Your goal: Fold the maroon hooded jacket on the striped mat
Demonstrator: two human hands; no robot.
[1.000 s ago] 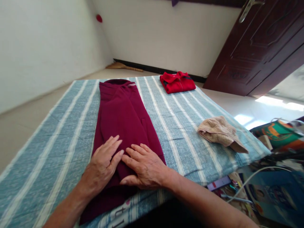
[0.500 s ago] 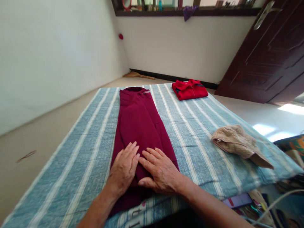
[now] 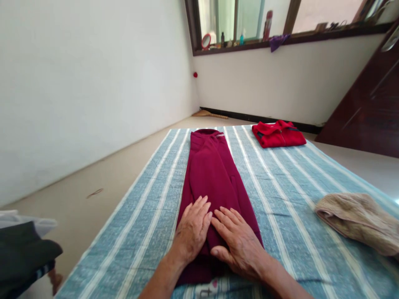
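Observation:
A maroon garment (image 3: 215, 170), folded into a long narrow strip, lies lengthwise on the blue and white striped bed cover (image 3: 143, 207). Its collar end points away from me. Both hands rest flat on the near part of the cloth. My left hand (image 3: 193, 228) lies on its left side with the fingers stretched forward. Beside it, my right hand (image 3: 235, 238) is spread on the right side, thumb pointing left. The fingertips of the two hands almost meet. Neither hand grips the fabric.
A folded red zip top (image 3: 279, 135) lies at the far right of the bed. Nearer on the right is a crumpled beige cap (image 3: 358, 220). Dark and white clothes (image 3: 28, 249) are at the lower left. A broom (image 3: 210, 114) lies by the back wall; a dark door (image 3: 368, 99) stands right.
The view has swung left and up, so the bed and hands appear further right and the clothes at lower left have come into view. The hands stay flat on the maroon garment.

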